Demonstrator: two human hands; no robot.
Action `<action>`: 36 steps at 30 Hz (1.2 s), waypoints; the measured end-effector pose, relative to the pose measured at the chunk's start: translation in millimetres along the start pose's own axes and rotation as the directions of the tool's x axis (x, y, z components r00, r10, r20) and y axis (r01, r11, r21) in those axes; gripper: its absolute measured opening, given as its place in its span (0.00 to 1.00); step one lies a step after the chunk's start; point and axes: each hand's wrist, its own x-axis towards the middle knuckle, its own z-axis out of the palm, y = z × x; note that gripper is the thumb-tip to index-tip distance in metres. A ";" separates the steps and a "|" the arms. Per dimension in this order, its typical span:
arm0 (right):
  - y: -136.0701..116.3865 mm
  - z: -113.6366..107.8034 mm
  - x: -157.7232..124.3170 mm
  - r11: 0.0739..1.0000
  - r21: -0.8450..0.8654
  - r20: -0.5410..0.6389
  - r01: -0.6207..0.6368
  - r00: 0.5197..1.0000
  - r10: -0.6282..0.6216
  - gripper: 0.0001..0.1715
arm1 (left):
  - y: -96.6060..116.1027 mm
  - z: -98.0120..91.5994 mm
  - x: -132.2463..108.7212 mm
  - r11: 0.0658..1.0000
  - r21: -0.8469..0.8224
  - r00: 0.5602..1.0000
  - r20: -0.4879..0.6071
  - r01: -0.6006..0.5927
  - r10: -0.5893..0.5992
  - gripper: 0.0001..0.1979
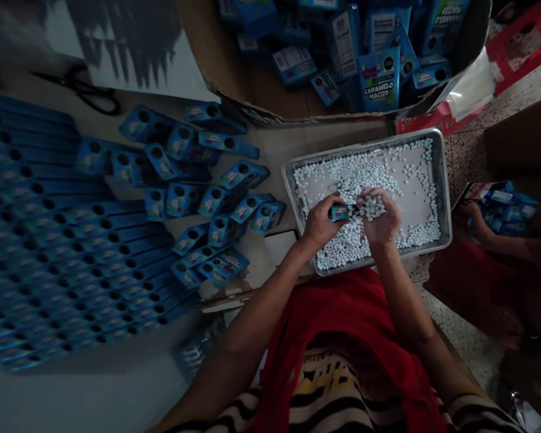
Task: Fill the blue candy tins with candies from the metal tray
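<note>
The left hand [318, 225] pinches a small blue candy box [341, 211], long axis lying sideways, one end pointing at the right hand [385, 224]. That hand is just beside it, cupped around white candies [372, 207]. Both hover over the metal tray [445, 192], and a cardboard carton [261, 78] of blue packs lies beyond.

Black scissors [75, 85], flat blue cartons [49, 240], cardboard box [252, 81]

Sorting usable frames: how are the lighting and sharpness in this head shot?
Head view: dim, brightest on the metal tray of white candies; left hand, gripping a small box, and right hand, cupping candies, sharp; flat blue boxes at left smeared and bowed by lens distortion.
</note>
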 end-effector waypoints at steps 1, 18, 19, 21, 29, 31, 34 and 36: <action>0.4 -0.6 0.2 1.000 -0.005 0.004 0.018 1.000 -0.018 0.14 | 0.0 0.8 -0.8 1.000 -0.002 1.000 -0.004 0.002 -0.002 0.24; 13.7 -0.6 1.2 0.963 -0.180 0.027 0.200 0.980 -0.198 0.28 | -3.4 17.0 1.4 1.000 0.016 0.996 -0.093 -0.013 0.014 0.19; 16.7 -0.2 0.7 0.956 -0.205 0.032 0.208 0.978 -0.206 0.29 | -4.3 17.8 1.9 1.000 0.009 0.995 -0.097 -0.015 0.016 0.19; 21.6 -3.0 -1.6 0.938 -0.262 0.063 0.228 0.974 -0.219 0.30 | -6.7 19.0 2.3 1.000 -0.012 0.995 -0.099 -0.020 0.018 0.19; 21.2 -87.0 26.7 -0.012 -0.936 0.348 0.352 0.919 -0.187 0.34 | -22.3 8.7 -12.0 0.989 -0.144 0.971 -0.240 -0.043 0.007 0.18; 27.5 -99.2 54.3 -0.317 -0.875 0.393 0.365 0.919 -0.028 0.48 | -22.2 2.4 -18.6 0.992 -0.116 0.977 -0.211 -0.053 0.027 0.16; 45.0 -95.5 97.1 -0.440 -0.762 0.452 0.475 0.877 0.164 0.59 | -18.5 -8.0 -27.7 1.000 -0.001 0.967 -0.255 0.002 -0.002 0.16; 57.8 -87.9 116.0 -0.395 -0.756 0.492 0.522 0.851 0.183 0.54 | -16.0 -14.2 -33.3 0.996 0.084 0.964 -0.265 0.043 -0.020 0.18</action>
